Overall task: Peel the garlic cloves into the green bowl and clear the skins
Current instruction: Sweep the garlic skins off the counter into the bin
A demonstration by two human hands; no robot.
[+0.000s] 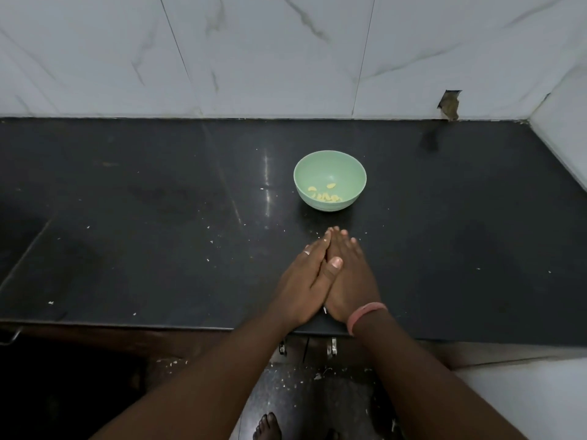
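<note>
A pale green bowl stands on the black countertop near its middle, with several peeled garlic cloves lying in its bottom. In front of the bowl, near the counter's front edge, my left hand and my right hand are pressed together palm to palm, fingers straight and pointing toward the bowl. Whether anything lies between the palms is hidden. Small white bits of garlic skin are scattered over the counter around the hands.
A white marble-tiled wall backs the counter and turns a corner at the right. A chipped hole shows in the tile. More skin flakes lie on the floor below, where a bare foot stands.
</note>
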